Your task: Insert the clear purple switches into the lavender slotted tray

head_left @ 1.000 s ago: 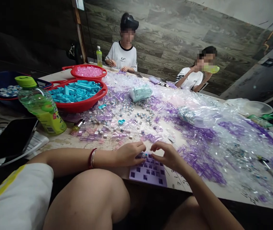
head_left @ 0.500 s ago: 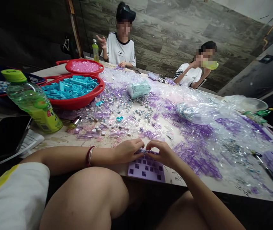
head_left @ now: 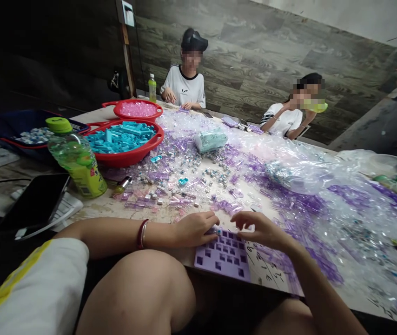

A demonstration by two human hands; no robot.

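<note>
The purple tray (head_left: 223, 255) lies at the near edge of the table (head_left: 271, 274); the left hand (head_left: 195, 229) and right hand (head_left: 259, 229) rest on its far end; their fingers (head_left: 209, 222) are curled together around a small piece (head_left: 217, 231) between them.

Matt purple plastic tray (head_left: 223, 261); glossy red plastic basin (head_left: 129, 157).

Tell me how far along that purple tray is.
Done: little; most square slots of the purple tray look empty, with small parts only at its far edge. In hand: the left hand and right hand meet at that edge, fingers on a small part. Left: the open slots, and heaps of loose purple pieces across the table.
</note>
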